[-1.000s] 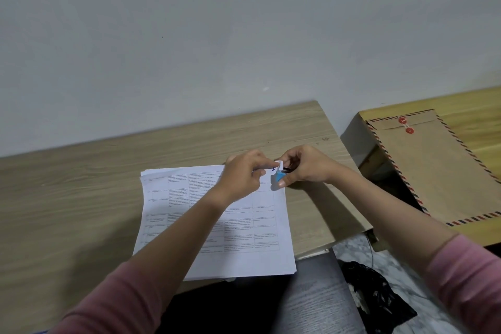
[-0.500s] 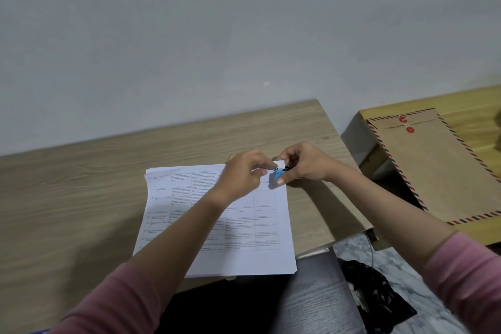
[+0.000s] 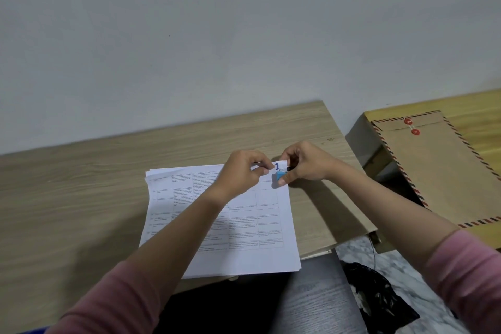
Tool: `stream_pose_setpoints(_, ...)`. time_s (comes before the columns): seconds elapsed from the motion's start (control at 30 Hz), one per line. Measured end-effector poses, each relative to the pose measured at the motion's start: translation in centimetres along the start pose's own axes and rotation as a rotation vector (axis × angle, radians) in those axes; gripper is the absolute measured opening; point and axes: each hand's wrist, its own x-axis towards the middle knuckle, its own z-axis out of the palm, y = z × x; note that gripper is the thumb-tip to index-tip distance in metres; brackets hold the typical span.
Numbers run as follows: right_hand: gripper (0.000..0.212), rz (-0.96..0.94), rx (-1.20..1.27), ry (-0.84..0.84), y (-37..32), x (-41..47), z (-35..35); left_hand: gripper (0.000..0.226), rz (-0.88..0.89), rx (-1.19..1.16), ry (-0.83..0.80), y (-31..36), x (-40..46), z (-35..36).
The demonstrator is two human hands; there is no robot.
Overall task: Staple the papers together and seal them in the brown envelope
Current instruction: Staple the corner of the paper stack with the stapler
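So the only container here is the brown envelope (image 3: 444,171), lying flat on the yellowish side table (image 3: 482,106) off to the right, flap closed with the two red string buttons at the top. Can't see anything inside it, and the papers clearly aren't in there.

The papers (image 3: 244,238) are stacked on the wood-grain worktop (image 3: 81,198), near edge hanging a bit over the front. The left hand (image 3: 241,175) pinches the top right corner of the stack between thumb and fingertips. The right hand (image 3: 306,161) is right beside it with fingers curled round a small blue stapler (image 3: 279,177) at that same corner. It's mostly hidden by the fingers, so I'm only fairly sure it's a stapler.

Compared to half a second ago, the corner is lifted up again, so a blue "1" on the raised bit shows. Both grips look about the same, hands barely shifted. Envelope hasn't budged.
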Motion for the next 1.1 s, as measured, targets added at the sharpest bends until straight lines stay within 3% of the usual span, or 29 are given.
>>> stream_pose_setpoints(0.37, 0.032, -0.014, 0.004, 0.026, 1.0, 0.2, 0.6, 0.015, -0.014, -0.001, -0.021, -0.9, 0.0, 0.2)
stream_pose_setpoints(0.47, 0.043, 0.004, -0.112, 0.066, 1.4, -0.5, 0.8, 0.017, -0.060, 0.005, -0.027, -1.5, 0.0, 0.0)
stream_pose_setpoints(0.73, 0.059, 0.155, -0.285, 0.518, 4.1, -4.8, 1.6, 0.024, -0.137, -0.044, 0.011, -2.3, 0.3, -0.1)
stream_pose_setpoints(0.93, 0.068, 0.270, -0.365, 0.617, 5.5, -6.7, 2.5, 0.031, -0.150, 0.020, 0.009, -2.5, 0.8, 0.3)
stream_pose_setpoints(1.1, 0.052, -0.055, -0.330, 0.730, 3.1, -5.4, 5.3, 0.032, -0.111, -0.010, 0.019, -2.4, 1.1, 0.8)
